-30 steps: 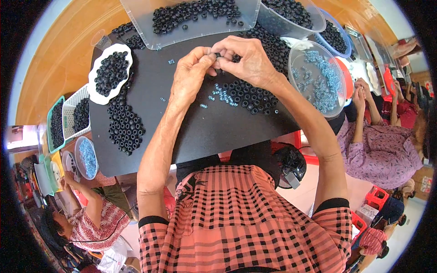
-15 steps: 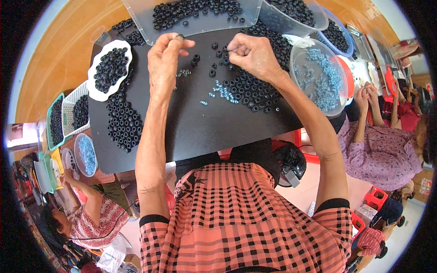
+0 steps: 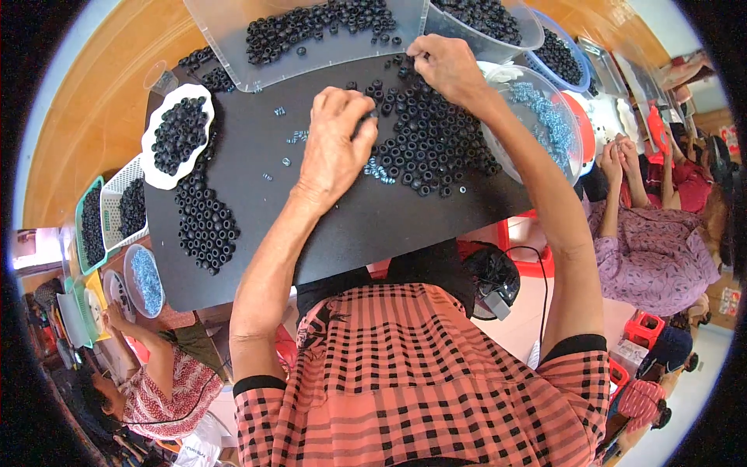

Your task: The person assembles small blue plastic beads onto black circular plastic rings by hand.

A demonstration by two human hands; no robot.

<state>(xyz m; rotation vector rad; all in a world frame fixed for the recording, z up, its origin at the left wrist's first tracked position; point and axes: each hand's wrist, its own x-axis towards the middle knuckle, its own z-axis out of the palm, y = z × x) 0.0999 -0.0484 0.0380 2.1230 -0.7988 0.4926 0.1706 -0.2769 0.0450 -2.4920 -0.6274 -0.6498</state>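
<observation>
From where I stand, the left hand (image 3: 334, 144) is bent over the near-left edge of the main heap of black rings (image 3: 436, 140), its fingers curled; something dark shows between thumb and forefinger, but I cannot tell whether that grip is grasping a ring or merely has one lying behind it. The right hand (image 3: 453, 71) is at the far edge of the same heap, fingertips drawn together over a few rings, and I can't tell whether its grip has anything either.

Small blue coils (image 3: 298, 137) lie loose on the dark counter (image 3: 366, 226) to the left of the left hand, and a little cluster more lies by the heap's near edge, partly behind that hand. Many more fill the round clear tub (image 3: 574, 152) beyond the right forearm.

As for how far along things are, I'd judge there is plenty left: the heap is broad, and the loose coils on the counter are few beside the tub's supply. More rings sit in the white scalloped plate (image 3: 162, 177), in a patch below it, and in the clear rectangular bin (image 3: 222, 47); which of all these are finished, I can't make out from here
</observation>
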